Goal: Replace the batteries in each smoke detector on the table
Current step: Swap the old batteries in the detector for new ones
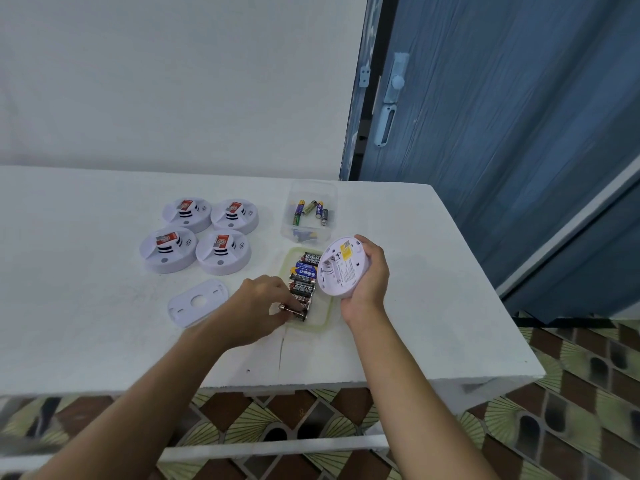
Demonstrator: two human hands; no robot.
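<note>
My right hand (pixel 370 282) grips a round white smoke detector (pixel 341 268), tilted so its back with a yellow label faces me, above the right side of a pale green tray (pixel 325 322). The tray holds a row of several black and blue batteries (pixel 304 275). My left hand (pixel 258 299) pinches one battery (pixel 294 310) at the near end of that row. Several more white smoke detectors (pixel 195 237) with red labels lie in a group at the left. A white mounting plate (pixel 197 302) lies flat near my left hand.
A clear plastic box (pixel 310 188) with several loose batteries stands behind the tray. The white table (pixel 433 289) ends close to my body and at the right, where a blue door (pixel 502 133) stands. Patterned floor tiles (pixel 571 393) show below.
</note>
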